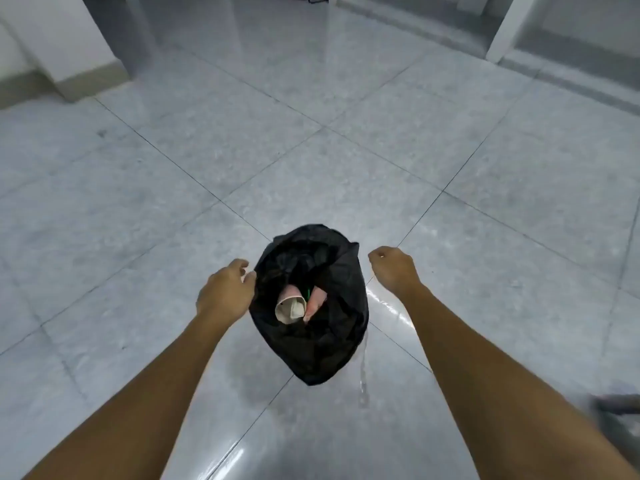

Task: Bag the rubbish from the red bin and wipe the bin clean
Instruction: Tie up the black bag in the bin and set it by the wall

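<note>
A black rubbish bag (pixel 332 344) stands on the tiled floor straight ahead of me with its mouth open. Inside it lie a crumpled paper cup (pixel 289 308) and a pinkish cup (pixel 316 299). My left hand (pixel 225 289) pinches the left edge of the bag's mouth. To the right of the bag my right hand (pixel 393 268) hovers with its fingers curled and nothing visible in them, a small gap away from the bag's upper right corner. The red bin is out of view.
Glossy grey floor tiles (pixel 173 209) spread all around. A wet streak (pixel 363 375) runs down the floor just right of the bag. A blurred grey object (pixel 618 405) lies at the lower right edge. Walls and a pillar (pixel 509 26) stand at the back.
</note>
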`<state>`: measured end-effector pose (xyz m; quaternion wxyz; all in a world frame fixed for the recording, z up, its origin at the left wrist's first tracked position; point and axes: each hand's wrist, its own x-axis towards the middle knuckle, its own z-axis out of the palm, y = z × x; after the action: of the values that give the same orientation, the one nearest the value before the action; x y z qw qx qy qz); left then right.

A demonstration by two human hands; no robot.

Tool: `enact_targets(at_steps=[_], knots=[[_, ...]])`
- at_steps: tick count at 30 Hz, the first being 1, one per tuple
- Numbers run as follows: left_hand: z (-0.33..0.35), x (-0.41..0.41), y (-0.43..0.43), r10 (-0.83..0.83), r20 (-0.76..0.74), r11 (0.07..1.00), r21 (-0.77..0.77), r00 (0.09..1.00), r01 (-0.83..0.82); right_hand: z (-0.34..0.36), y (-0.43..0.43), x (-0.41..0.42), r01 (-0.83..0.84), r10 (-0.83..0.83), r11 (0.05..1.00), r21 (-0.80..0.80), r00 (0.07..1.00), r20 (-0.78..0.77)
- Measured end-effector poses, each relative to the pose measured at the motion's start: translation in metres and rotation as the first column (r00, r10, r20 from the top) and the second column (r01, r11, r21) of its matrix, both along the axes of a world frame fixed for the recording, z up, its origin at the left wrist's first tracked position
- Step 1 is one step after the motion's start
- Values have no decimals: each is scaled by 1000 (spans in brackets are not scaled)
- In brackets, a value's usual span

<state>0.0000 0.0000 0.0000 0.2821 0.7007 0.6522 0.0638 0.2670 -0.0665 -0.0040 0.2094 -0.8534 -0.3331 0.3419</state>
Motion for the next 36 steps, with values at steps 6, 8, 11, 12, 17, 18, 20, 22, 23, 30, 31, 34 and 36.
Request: enact_targets(at_steps=[6,8,11,12,17,18,20,22,23,30,31,34,36], knots=[[-109,1,46,193,485,973,-207,853,-103,-110,28,14,49,-56,998,-43,982,-181],[-125,0,55,171,541,983,-150,824,-105,-125,30,19,80,-98,994,-76,958,-269],[-129,2,68,148,632,986,-40,760,-159,-132,34,34,20,-60,992,-127,944,-325],[-127,0,68,139,646,982,9,750,-190,-132,34,36,21,-57,993,-112,941,-334],[-122,-7,69,82,500,928,277,862,-249,-119,32,46,151,-113,980,129,958,-265],[-119,-7,69,67,454,918,321,889,-233,-114,30,47,171,-124,967,187,964,-236],[-114,-6,66,44,416,911,356,908,-207,-99,27,45,153,-116,952,267,982,-150],[-105,-4,66,32,431,907,366,902,-207,-78,25,46,94,-85,947,308,995,-43],[-101,-4,65,30,450,903,371,892,-218,-67,23,46,74,-78,939,335,997,-4],[-52,-9,61,214,737,675,363,642,-642,-22,12,44,224,-355,680,698,934,46],[-47,-13,61,225,771,642,342,596,-686,-17,11,44,239,-394,643,727,918,47],[-42,-30,62,197,719,680,389,666,-621,-6,8,50,208,-411,632,747,907,95],[-44,-39,59,212,602,800,346,770,-491,-5,5,53,157,-335,712,684,933,134]])
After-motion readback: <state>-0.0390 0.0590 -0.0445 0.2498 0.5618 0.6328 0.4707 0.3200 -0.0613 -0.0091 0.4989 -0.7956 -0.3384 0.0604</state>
